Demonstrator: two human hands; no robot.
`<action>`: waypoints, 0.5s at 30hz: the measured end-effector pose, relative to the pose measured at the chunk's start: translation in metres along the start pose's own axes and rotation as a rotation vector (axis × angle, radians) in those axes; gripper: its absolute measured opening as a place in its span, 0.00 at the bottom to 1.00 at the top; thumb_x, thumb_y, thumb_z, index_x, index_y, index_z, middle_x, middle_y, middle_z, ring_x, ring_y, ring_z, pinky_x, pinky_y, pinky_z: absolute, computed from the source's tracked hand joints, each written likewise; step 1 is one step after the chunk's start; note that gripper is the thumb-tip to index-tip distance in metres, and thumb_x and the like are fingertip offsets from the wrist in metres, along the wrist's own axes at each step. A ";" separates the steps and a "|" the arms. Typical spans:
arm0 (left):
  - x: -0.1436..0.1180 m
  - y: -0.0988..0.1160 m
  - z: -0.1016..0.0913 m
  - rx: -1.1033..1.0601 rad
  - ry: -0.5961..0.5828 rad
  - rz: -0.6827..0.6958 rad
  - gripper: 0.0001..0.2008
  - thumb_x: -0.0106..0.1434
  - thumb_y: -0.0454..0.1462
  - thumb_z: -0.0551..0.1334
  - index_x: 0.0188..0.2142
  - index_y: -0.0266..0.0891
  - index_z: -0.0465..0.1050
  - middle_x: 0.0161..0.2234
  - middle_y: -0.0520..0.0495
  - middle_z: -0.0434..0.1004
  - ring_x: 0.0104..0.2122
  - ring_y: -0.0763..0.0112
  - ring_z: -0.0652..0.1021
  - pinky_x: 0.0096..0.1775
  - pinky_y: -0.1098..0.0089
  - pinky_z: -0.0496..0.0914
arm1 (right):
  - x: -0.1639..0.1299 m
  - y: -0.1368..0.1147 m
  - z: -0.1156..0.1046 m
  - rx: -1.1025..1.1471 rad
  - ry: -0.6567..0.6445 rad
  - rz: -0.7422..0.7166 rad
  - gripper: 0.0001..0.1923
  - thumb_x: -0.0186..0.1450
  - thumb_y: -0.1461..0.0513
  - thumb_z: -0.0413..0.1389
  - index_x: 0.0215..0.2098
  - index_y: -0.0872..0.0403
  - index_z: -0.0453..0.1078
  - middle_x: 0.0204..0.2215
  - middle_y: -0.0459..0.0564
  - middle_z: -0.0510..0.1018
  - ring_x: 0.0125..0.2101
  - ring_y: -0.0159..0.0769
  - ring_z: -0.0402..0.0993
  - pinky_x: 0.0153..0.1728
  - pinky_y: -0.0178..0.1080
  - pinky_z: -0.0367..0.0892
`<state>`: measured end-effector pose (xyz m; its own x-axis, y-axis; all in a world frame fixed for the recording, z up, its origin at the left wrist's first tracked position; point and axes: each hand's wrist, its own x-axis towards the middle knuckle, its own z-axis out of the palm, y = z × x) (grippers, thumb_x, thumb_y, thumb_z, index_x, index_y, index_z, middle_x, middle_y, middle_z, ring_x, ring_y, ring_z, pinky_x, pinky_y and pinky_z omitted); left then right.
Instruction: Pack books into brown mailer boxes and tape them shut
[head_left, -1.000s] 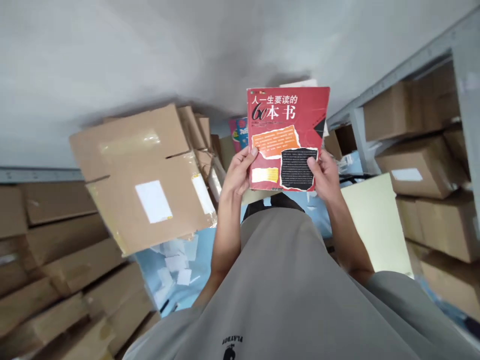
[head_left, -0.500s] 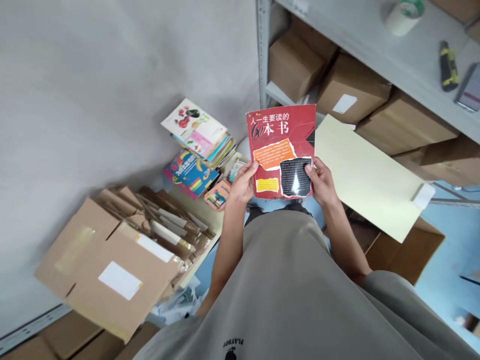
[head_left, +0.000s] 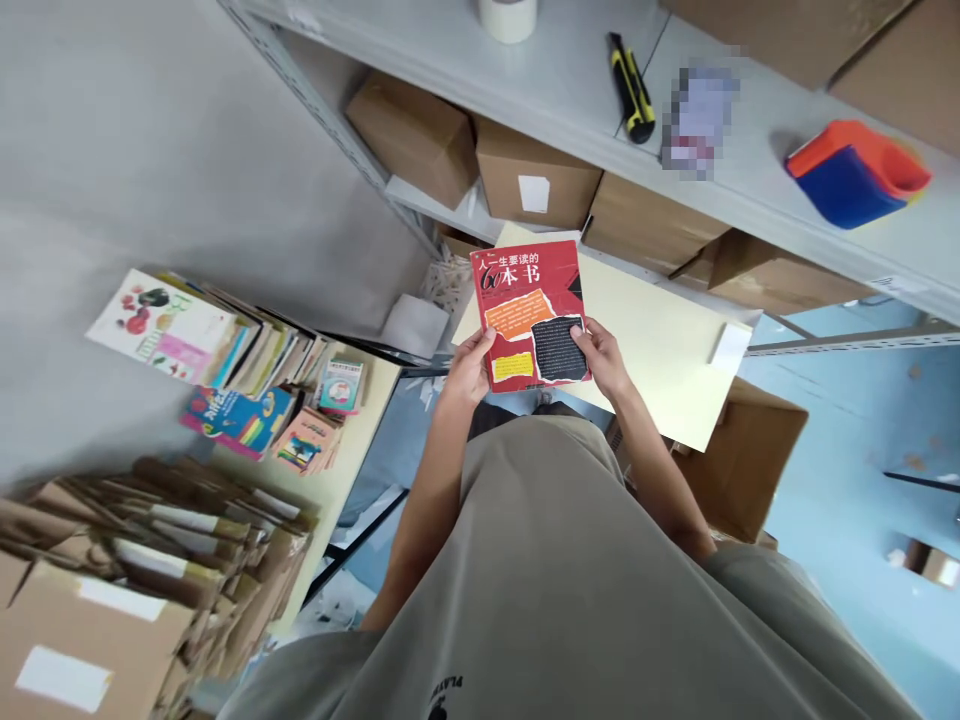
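Note:
A red book [head_left: 525, 262] with white Chinese lettering and orange, yellow and black torn-paper patches on its cover is held up in front of my body. My left hand [head_left: 470, 368] grips its lower left edge, thumb on the cover. On the opposite edge, my right hand [head_left: 602, 358] closes the same way with the thumb over the black patch. The fingers behind the book are hidden. Beyond it lies a pale yellow board [head_left: 652, 345] with a white label at its right end.
Stacked books [head_left: 180, 330] and smaller books [head_left: 307, 440] stand on a table at left, beside folded cardboard [head_left: 97, 620]. A grey shelf [head_left: 555, 75] bears a utility knife [head_left: 632, 90], a tape roll [head_left: 508, 18] and an orange-blue holder [head_left: 855, 175]. An open carton [head_left: 757, 460] sits at lower right.
The view has swung to the right, so the shelf shows more and the book stacks sit further left. Both hands still hold the red book, now slightly farther from the camera.

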<state>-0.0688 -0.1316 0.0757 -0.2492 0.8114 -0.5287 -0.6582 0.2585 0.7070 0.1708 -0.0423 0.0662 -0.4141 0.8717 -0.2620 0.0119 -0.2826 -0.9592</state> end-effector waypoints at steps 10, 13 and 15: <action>0.014 -0.020 0.082 0.211 -0.035 0.207 0.27 0.62 0.55 0.86 0.52 0.45 0.88 0.54 0.43 0.95 0.64 0.41 0.89 0.66 0.50 0.84 | 0.000 -0.013 -0.019 -0.324 0.223 -0.164 0.36 0.75 0.32 0.64 0.68 0.44 0.82 0.66 0.60 0.88 0.62 0.59 0.88 0.60 0.63 0.88; 0.004 -0.040 0.108 0.384 -0.132 0.326 0.24 0.68 0.53 0.82 0.58 0.47 0.89 0.61 0.43 0.92 0.71 0.44 0.84 0.73 0.52 0.78 | -0.003 -0.021 -0.005 -0.248 0.185 -0.146 0.46 0.67 0.31 0.72 0.73 0.44 0.77 0.63 0.58 0.89 0.60 0.58 0.89 0.58 0.57 0.89; 0.002 -0.052 0.115 0.492 -0.264 0.354 0.29 0.70 0.52 0.80 0.65 0.46 0.87 0.69 0.40 0.87 0.77 0.44 0.78 0.79 0.52 0.71 | -0.003 -0.022 -0.009 -0.244 0.256 -0.139 0.44 0.66 0.30 0.72 0.67 0.48 0.79 0.54 0.57 0.92 0.54 0.57 0.90 0.57 0.57 0.88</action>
<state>0.0469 -0.0826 0.0915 -0.1673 0.9765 -0.1360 -0.1514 0.1109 0.9822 0.1795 -0.0347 0.0873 -0.1869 0.9755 -0.1159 0.2007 -0.0775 -0.9766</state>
